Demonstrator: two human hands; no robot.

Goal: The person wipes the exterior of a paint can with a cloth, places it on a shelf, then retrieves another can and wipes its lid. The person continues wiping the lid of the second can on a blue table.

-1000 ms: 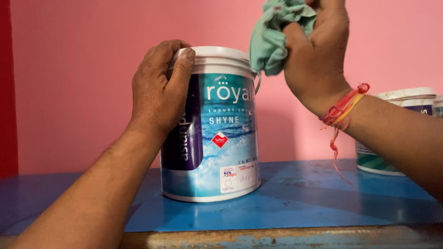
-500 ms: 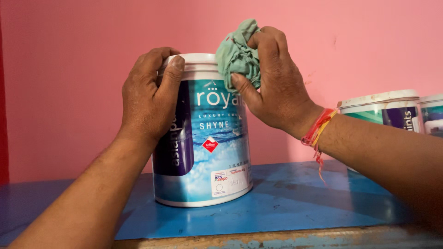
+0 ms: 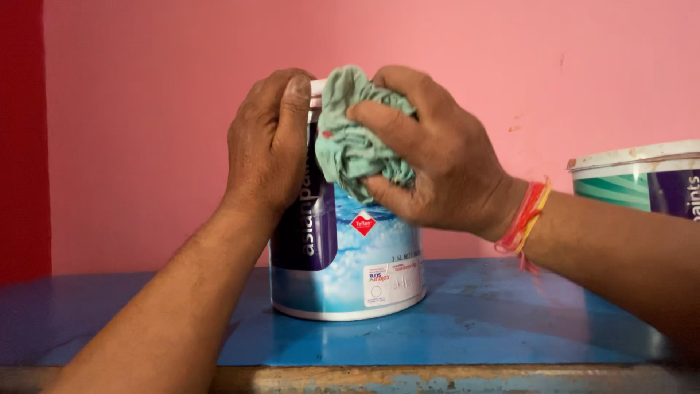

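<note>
Blue-painted and scuffed along its front edge, the worktop carries a paint bucket standing upright a little left of centre, white-rimmed with a blue, cloud-patterned label, a dark purple band and a small red diamond mark. The left hand comes in from about 7 o'clock and is curled over the bucket's upper left shoulder, fingers bent down over the lid's rim and the palm against the purple band, so it has firm hold of the bucket. The right hand reaches in from about 3 o'clock, its fingers closed around a crumpled pale green cloth, which it presses against the front of the bucket just under the lid, at about 12 o'clock from the red diamond. The cloth touches the left hand's fingertips on one side and hides most of the label's upper half. Red and yellow threads circle the right wrist. At 3 o'clock, well apart from the first bucket, the edge of a second paint bucket shows, with a white lid smeared at the rim and a green and purple label. Behind everything rises a pink wall, and a red strip runs down the far left
</note>
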